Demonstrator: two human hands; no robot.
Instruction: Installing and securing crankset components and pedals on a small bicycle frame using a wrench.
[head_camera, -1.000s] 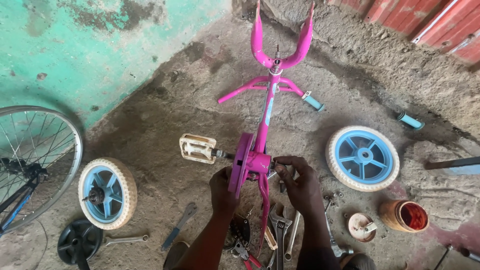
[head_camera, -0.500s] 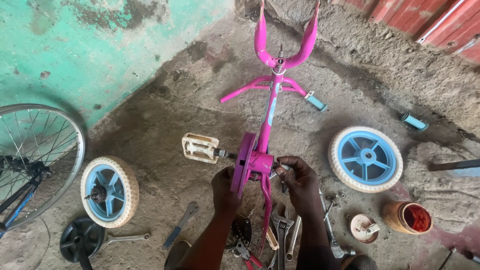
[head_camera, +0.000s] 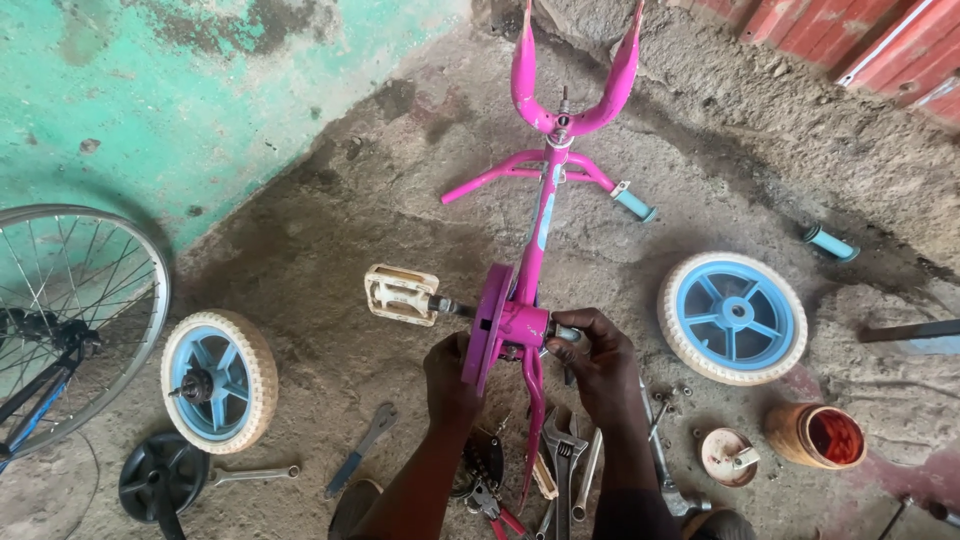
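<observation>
Between both hands (head_camera: 455, 375), pink frame (head_camera: 540, 230) points away, upended.

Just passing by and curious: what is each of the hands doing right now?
Left hand: closed on the pink chain guard of the bike frame.
Right hand: closed around the metal axle end beside the frame.

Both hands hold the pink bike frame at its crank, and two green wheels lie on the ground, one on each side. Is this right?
Not quite: the head view shows the wheels are blue with pale tyres. Both hands do hold the pink frame at its crank.
</observation>
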